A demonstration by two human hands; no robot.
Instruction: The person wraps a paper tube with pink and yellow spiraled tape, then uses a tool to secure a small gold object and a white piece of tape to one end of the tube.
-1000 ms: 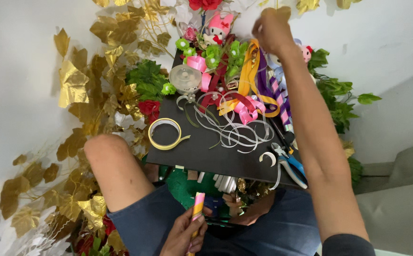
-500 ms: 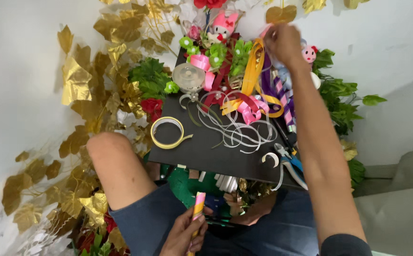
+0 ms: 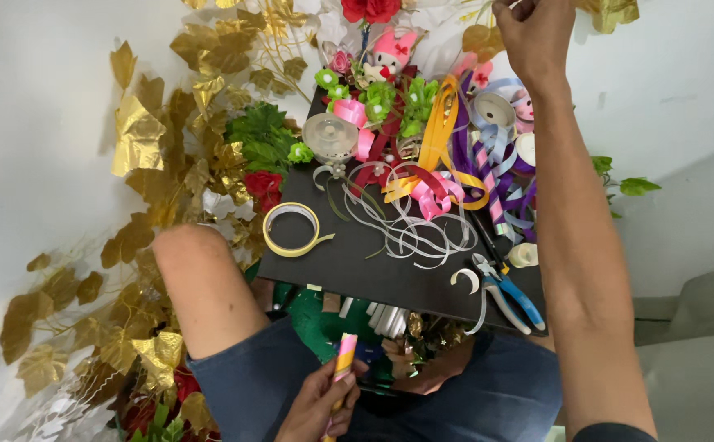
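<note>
Left hand (image 3: 320,405) gripping pink-yellow stick (image 3: 342,360) at six o'clock, right hand (image 3: 535,33) reaching toward one o'clock, fingers curling, grip unclear, black board (image 3: 349,262) lying between, tape roll (image 3: 291,229) resting at nine o'clock.

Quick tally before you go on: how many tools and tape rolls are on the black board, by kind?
Yellow ring-shaped tape roll: 1
Clear round plastic spool: 1
Blue-handled pliers: 1
Small white tape roll at the board's right edge: 1
Total: 4
The tangled ribbons are too many to count.
</note>
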